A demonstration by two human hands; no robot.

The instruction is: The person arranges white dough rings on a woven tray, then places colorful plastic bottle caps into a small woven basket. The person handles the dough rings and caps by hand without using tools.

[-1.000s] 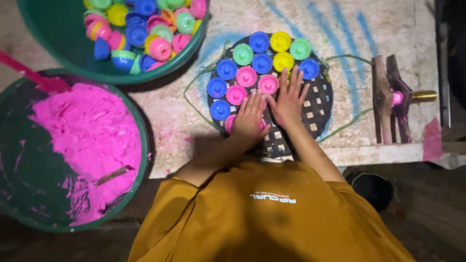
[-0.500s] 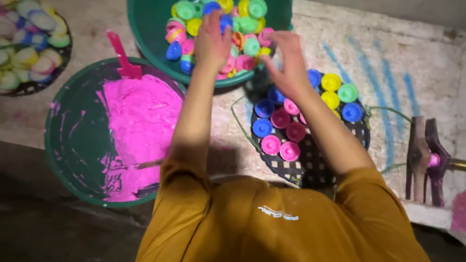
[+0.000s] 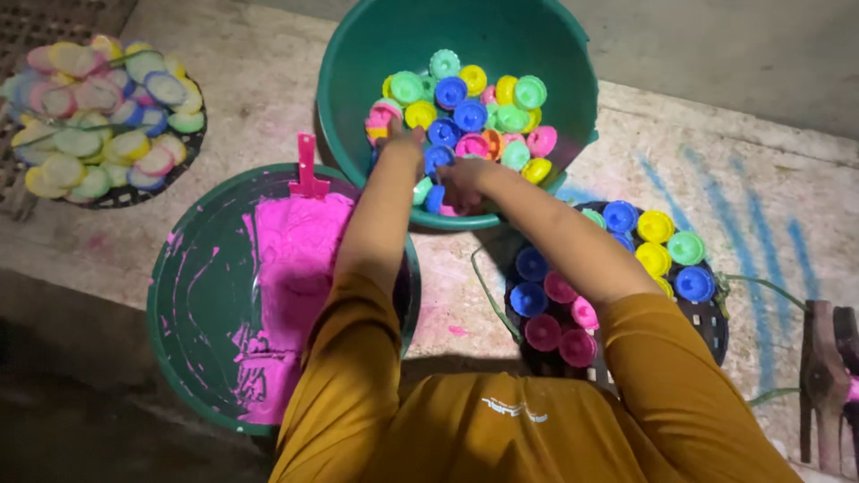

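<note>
Both hands are down in the green tub (image 3: 537, 54) at the top middle of the frame, right in the pile of little cups (image 3: 474, 112). The left hand (image 3: 403, 143) rests on the cups, and the right hand (image 3: 461, 179) is curled over some near the tub's front wall. I cannot tell if either hand has hold of a cup. The cups are blue, pink, yellow and green. At the lower right, under the right arm, a dark tray (image 3: 711, 326) has more cups set in rows. At the lower left a green bowl (image 3: 192, 295) holds pink paste (image 3: 300, 259) with a pink scoop (image 3: 307, 170) stuck in it. At the upper left is a tray of pale discs (image 3: 98, 107).
</note>
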